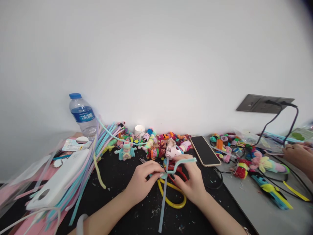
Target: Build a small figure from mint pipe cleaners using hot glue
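Note:
My left hand [146, 180] and my right hand [192, 179] meet over the middle of the black table. Between them is a pale teal pipe cleaner [182, 161], bent, with one end sticking out to the right above my right hand. Both hands are closed, pinching it with thumb and fingers. Just beyond lies a pale pink glue gun [171, 150], with a long translucent glue stick [162, 209] running from it toward me under the pipe cleaner. Beneath my hands lies a yellow looped handle [179, 205], with a red handle [183, 173] partly hidden behind my right hand.
Pastel pipe cleaners [84, 173] lie left beside a white holder [58, 179] and a water bottle [83, 114]. Fuzzy figures, a paper cup [140, 131] and a phone [205, 150] line the wall. Another person's hand [299, 156] is at right, near cables [269, 122].

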Motion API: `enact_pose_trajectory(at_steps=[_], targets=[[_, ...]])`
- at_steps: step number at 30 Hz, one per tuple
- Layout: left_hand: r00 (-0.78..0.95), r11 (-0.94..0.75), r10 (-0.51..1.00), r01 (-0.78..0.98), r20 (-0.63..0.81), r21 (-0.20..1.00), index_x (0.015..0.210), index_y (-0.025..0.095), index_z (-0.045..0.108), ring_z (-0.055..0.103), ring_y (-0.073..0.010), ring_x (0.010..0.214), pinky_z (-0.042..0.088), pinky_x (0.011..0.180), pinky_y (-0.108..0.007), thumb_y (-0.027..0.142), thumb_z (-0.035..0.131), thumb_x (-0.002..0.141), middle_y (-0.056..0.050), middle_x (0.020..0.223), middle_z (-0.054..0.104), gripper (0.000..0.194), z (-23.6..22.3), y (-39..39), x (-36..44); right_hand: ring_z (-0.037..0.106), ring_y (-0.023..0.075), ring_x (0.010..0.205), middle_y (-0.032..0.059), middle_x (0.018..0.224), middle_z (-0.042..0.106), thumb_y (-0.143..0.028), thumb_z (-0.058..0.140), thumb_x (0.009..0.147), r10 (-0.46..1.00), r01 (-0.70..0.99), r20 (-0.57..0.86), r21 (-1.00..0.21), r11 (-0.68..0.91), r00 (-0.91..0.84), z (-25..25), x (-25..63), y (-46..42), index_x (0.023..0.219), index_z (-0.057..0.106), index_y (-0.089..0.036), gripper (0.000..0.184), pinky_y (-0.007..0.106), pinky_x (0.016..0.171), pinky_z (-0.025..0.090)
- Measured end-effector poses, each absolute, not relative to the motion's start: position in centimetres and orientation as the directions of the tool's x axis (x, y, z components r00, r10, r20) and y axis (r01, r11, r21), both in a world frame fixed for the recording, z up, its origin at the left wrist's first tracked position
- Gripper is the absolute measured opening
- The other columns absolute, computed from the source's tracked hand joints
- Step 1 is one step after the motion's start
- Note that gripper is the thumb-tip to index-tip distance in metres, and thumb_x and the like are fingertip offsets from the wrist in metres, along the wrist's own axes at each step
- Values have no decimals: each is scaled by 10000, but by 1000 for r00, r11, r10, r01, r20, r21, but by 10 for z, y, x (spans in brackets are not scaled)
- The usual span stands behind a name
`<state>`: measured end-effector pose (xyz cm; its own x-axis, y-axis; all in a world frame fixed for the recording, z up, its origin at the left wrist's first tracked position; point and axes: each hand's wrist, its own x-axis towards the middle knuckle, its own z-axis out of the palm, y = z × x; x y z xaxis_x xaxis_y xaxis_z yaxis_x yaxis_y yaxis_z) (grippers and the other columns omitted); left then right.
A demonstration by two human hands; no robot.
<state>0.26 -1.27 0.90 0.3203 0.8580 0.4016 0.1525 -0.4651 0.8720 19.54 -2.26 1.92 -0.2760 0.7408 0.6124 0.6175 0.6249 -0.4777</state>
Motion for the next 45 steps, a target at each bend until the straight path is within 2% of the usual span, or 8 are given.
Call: enact_pose_trajectory(at_steps=[4,7,14,23,34,45], targets=[[393,-580,782,174,484,796,828,199,697,600,-178,764,466,718,-281,158,504,825,-71,821,649,197,9,-16,3,571,206,814,54,849,608,-168,528,802,724,563,629,-501,657,-284,16,186,-29,932,549,-203,137,343,737,447],[382,-599,773,174,507,782,818,181,686,598,-161,760,465,717,-262,134,511,823,-66,815,645,182,7,-15,3,574,176,727,35,769,595,-120,486,817,746,538,620,-554,635,-243,15,182,-30,824,542,-188,89,310,681,439],[277,-389,892,68,357,919,782,169,661,611,-163,746,487,665,-240,147,569,778,-52,812,637,95,1,-7,2,529,156,654,23,700,556,-158,486,830,799,514,582,-644,567,-152,14,184,-25,743,532,-176,100,280,614,411],[205,-154,966,-36,158,987,773,167,649,621,-153,732,495,689,-235,192,618,740,-21,776,649,52,3,-6,1,481,132,574,-5,615,506,-196,470,840,833,552,519,-644,530,-194,13,183,-26,664,499,-175,180,256,555,360],[120,-43,992,-69,51,997,767,150,657,607,-136,682,494,643,-218,207,654,706,-19,733,665,83,8,-5,4,454,132,604,5,647,482,-147,455,824,797,549,519,-586,596,-311,14,182,-25,680,457,-177,147,245,562,349],[148,26,989,-165,-1,986,799,149,655,595,-127,668,489,641,-220,223,669,699,-18,717,662,125,2,-4,5,491,141,631,14,676,526,-142,442,848,769,530,530,-562,635,-359,10,180,-27,737,500,-186,133,248,586,376]])
